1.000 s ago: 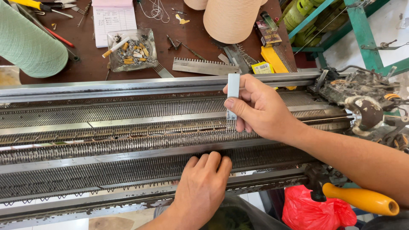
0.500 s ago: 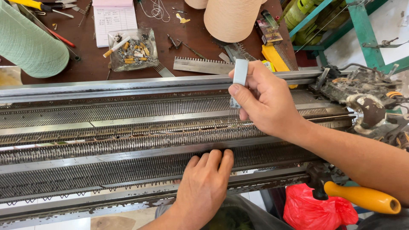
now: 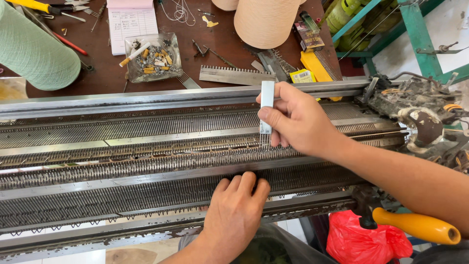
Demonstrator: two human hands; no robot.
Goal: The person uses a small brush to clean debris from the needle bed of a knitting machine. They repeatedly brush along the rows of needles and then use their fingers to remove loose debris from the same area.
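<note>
A long metal knitting machine bed [image 3: 122, 161] with rows of fine needles fills the middle of the head view. My right hand [image 3: 298, 120] pinches a small flat metal comb tool [image 3: 266, 100] upright, its thin teeth touching the needle row near the centre. My left hand [image 3: 237, 210] rests palm down on the lower front needle bed, fingers curled over its edge, holding nothing.
Behind the machine, a brown table carries a green yarn cone [image 3: 34, 49], beige yarn cones [image 3: 266, 19], a glass ashtray [image 3: 151, 56], a notepad [image 3: 132, 22], a toothed metal strip [image 3: 237, 76] and hand tools. A red plastic bag [image 3: 366, 239] and an orange handle [image 3: 415, 225] sit lower right.
My right hand lifted the comb tool slightly to the right, then brought it back down onto the needle row. My left hand stayed on the front bed.
</note>
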